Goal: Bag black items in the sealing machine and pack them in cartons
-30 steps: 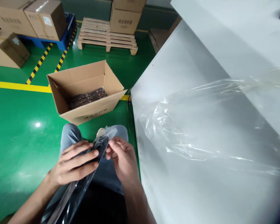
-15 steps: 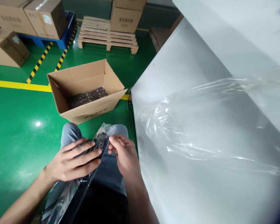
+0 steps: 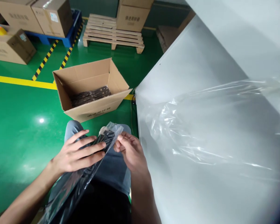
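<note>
A long clear plastic bag (image 3: 118, 130) lies slantwise over my lap, with dark strip-like parts (image 3: 107, 134) inside it. Across the bag rests my left hand (image 3: 82, 152), its fingers spread and laid on the plastic over the parts. My right hand (image 3: 130, 147) pinches the bag's edge near its far end between thumb and fingers. A pale round piece (image 3: 103, 130) shows at the far tip of the parts. The near end of the bag runs out of view at the bottom.
Ahead of my knees stands an open cardboard box (image 3: 95, 112) with several dark wrapped strips (image 3: 91, 95) in it. A pale work surface (image 3: 200, 189) fills the right side, with loose clear plastic film (image 3: 189, 133) on it. Beyond are a wooden pallet (image 3: 112, 34) and closed cartons (image 3: 52, 18).
My right hand has shifted slightly right and up with the bag's edge, and the bag's far end looks more spread. The whole view has shifted a little.
</note>
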{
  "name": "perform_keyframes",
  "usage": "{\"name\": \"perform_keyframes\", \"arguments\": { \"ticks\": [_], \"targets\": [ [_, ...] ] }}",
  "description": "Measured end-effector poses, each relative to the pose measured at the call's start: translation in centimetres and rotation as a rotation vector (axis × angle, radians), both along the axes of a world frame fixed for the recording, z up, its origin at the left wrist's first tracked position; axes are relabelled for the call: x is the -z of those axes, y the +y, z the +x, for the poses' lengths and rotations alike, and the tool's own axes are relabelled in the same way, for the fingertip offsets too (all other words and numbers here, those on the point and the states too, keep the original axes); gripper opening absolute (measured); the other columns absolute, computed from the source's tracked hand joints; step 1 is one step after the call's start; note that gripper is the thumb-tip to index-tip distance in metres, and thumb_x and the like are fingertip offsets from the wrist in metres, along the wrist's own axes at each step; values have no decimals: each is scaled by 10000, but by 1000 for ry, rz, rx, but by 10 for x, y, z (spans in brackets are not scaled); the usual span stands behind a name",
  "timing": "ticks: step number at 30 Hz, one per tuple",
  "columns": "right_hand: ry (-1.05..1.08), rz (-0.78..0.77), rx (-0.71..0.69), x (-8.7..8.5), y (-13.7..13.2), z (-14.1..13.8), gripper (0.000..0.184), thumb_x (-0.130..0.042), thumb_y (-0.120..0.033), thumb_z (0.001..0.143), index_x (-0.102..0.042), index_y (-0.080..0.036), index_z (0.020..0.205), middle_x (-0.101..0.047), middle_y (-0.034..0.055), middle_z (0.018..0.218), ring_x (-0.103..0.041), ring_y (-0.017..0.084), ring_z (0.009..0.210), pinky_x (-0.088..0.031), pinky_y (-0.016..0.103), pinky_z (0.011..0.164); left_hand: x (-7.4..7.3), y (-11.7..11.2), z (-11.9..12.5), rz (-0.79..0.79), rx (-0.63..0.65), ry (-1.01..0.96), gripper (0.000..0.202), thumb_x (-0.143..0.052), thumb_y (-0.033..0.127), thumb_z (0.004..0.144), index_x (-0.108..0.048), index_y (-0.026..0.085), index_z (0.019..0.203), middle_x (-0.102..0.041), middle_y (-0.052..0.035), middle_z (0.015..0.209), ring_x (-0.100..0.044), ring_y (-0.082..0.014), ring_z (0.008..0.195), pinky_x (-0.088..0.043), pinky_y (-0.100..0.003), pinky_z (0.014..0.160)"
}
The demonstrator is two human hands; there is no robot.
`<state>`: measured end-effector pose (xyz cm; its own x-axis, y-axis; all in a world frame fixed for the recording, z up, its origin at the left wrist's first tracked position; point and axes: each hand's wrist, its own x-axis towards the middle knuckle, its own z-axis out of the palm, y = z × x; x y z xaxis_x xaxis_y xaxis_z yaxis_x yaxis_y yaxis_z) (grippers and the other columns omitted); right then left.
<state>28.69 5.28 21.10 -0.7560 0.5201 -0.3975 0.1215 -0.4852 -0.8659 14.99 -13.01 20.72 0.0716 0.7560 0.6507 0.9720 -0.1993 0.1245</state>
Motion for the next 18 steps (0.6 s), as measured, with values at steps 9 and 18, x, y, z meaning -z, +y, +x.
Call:
{"name": "perform_keyframes", "arguments": {
  "ticks": [9, 18],
  "targets": [
    [-41, 73, 205, 19, 6, 3, 352, -829, -538, 773, -675, -223, 805, -647, -22, 693, -589, 135, 606, -490, 274, 611, -2, 2, -11, -66, -116, 51, 285, -545, 131, 1051, -697, 252, 1259, -768, -28, 1314, -687, -178, 1185, -408, -426, 1237],
    [42, 22, -186, 1, -53, 0, 440, -783, -606, 825, -758, -258, 1094, -754, 33, 957, -685, 266, 974, -559, 368, 904, -5, 22, -14, -150, -253, 79, 381, -456, 160, 1073, -628, 237, 1405, -712, -73, 1404, -643, -231, 1270, -420, -426, 1175]
  ]
}}
